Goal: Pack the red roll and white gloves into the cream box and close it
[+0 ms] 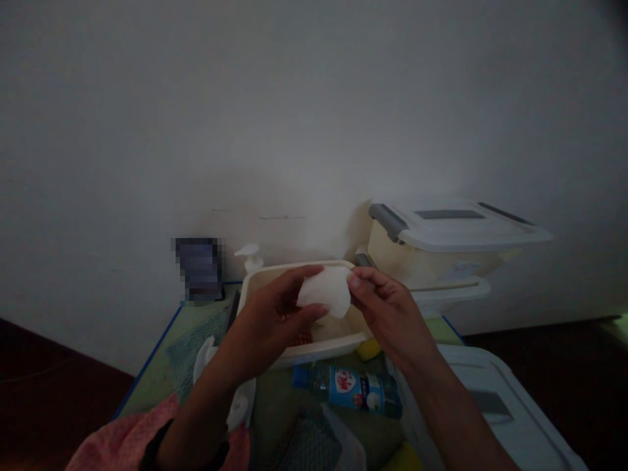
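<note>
A thin white piece with a slightly uneven edge is held up over a cream plastic basin; whether it is paper, cloth or foam I cannot tell. My left hand pinches its left side between thumb and fingers. At its right edge, my right hand grips it with thumb and fingertips. Below, inside the basin, part of something red and textured shows behind my left hand. A bottle with a blue cap and blue label lies on its side in front of the basin.
A white pump top stands behind the basin, with a blurred dark panel to its left. Lidded storage boxes stand at right; another pale lid lies nearer. A yellow sponge, pink cloth and teal cloth lie around.
</note>
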{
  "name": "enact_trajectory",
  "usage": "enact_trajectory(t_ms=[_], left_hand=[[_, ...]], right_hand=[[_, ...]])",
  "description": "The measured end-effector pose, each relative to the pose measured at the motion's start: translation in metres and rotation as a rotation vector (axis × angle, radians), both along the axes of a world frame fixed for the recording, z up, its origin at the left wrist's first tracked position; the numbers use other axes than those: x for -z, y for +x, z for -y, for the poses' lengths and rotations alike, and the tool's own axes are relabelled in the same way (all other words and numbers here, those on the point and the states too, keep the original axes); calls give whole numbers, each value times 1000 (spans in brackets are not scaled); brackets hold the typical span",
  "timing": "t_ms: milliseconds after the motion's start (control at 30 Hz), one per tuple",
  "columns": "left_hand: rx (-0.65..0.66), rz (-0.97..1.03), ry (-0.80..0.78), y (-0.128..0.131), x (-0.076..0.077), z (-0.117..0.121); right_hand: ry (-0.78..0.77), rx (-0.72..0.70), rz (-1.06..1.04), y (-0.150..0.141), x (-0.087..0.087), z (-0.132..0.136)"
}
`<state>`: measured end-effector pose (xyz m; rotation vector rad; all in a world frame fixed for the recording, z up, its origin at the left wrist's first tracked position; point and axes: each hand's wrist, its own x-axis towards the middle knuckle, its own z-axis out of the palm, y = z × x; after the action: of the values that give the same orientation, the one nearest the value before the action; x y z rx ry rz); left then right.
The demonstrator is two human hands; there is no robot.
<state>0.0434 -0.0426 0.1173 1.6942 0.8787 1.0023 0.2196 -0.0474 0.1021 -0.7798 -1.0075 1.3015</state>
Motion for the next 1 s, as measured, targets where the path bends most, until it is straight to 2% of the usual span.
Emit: enact_trajectory(t_ms=[67, 200, 367, 633, 767, 833, 900, 1000], left_hand=[[27, 2, 18, -3, 0, -1], [-3, -43, 43, -8, 2, -5], [-26, -13, -28, -6, 7, -9], [-85, -51, -132, -4, 6, -13], [17, -20, -225, -12, 12, -18], [90, -15, -290, -16, 17, -21], [103, -101, -282, -18, 22, -24], [20, -445, -91, -17, 28, -26]], right_hand=[[-21, -11, -59, -1, -2, 1], [-49, -38, -92, -3, -4, 1], [-52, -8, -51, -3, 4, -2], [17, 47, 165, -5, 9, -3], [-21, 55, 258, -7, 9, -5], [-56, 55, 333, -4, 8, -12], [-44, 65, 481, 2, 7, -22], [70, 104, 888, 12, 6, -38]])
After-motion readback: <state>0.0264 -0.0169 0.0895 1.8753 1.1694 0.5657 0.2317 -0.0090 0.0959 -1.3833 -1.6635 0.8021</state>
